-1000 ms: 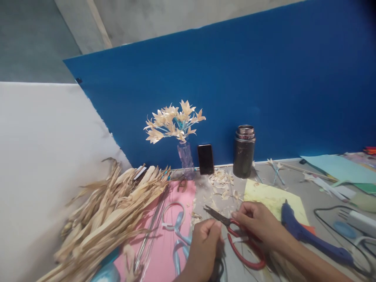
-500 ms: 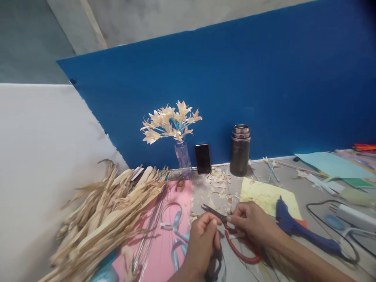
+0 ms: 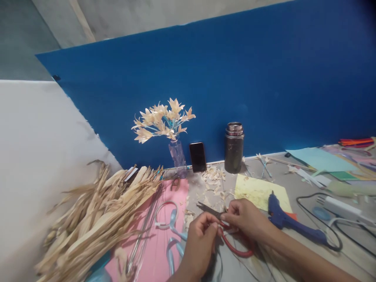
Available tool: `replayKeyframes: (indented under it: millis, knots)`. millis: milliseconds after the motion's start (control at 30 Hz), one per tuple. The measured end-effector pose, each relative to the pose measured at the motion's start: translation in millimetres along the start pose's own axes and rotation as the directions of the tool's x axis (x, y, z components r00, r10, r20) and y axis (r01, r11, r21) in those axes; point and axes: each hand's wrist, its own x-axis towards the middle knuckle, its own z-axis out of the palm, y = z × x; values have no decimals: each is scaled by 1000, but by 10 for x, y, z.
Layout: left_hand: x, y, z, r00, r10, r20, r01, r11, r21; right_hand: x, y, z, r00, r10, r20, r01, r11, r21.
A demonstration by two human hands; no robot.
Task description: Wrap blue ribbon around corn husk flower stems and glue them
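My left hand is closed in a pinch, with thumb against fingertips. Whatever it holds is too small to make out. Close by on its right, my right hand is also pinched shut, its fingertips almost meeting the left ones. Red-handled scissors sit under and between both hands, blades pointing up and left. I cannot tell whether they are held or lie on the table. Light blue ribbon curls just left of my left hand on a pink sheet.
Dried corn husks pile up at left. Behind stand a vase of husk flowers, a phone and a dark flask. Husk scraps lie ahead. At right are yellow paper, a blue glue gun and a power strip.
The whole scene has shifted left in view as the camera turned slightly right. Both hands stay pinched close together over the scissors.
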Motion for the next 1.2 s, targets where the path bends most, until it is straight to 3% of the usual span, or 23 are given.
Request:
replayKeyframes:
  millis: [167,400,500,600,633,700,767,833,900,967,1067,1200]
  knots:
    - [14,19,-51,999,37,-12,-37,999,22,-10,-10,-58,1000,7,-11,-8,986,-164]
    - [76,51,-129,989,95,-114,-87,993,76,-34,-40,-99,999,-11,-34,-1,942,-335]
    - [145,237,-288,955,170,-245,-164,985,44,-79,-73,-135,993,-51,-108,5,920,-392]
    - [211,447,-557,875,222,-430,-256,967,-21,-117,-80,-178,968,-137,-213,41,914,-403]
    - [211,506,-645,865,223,-450,-270,962,-40,-123,-74,-190,955,-173,-242,67,918,-391]
    - [164,602,-781,893,202,-402,-234,972,-30,-136,-59,-202,930,-257,-264,152,920,-360]
    - [63,674,-848,952,167,-258,-154,986,69,-169,-64,-192,920,-347,-182,270,898,-348]
    - [-70,736,-874,987,131,-92,-108,968,227,-245,-103,-151,890,-455,27,432,823,-368]
    - [-210,793,-903,990,134,-39,-112,930,350,-366,-173,-83,806,-523,275,591,724,-355]
    - [-352,836,-952,985,157,-66,-113,891,441,-505,-248,-4,716,-531,453,684,662,-306]
    - [-573,832,-1004,988,140,-67,-80,830,552,-660,-314,87,666,-461,586,697,666,-267]
    - [-815,613,-846,997,57,61,-81,823,562,-693,-300,151,686,-371,626,657,686,-313]
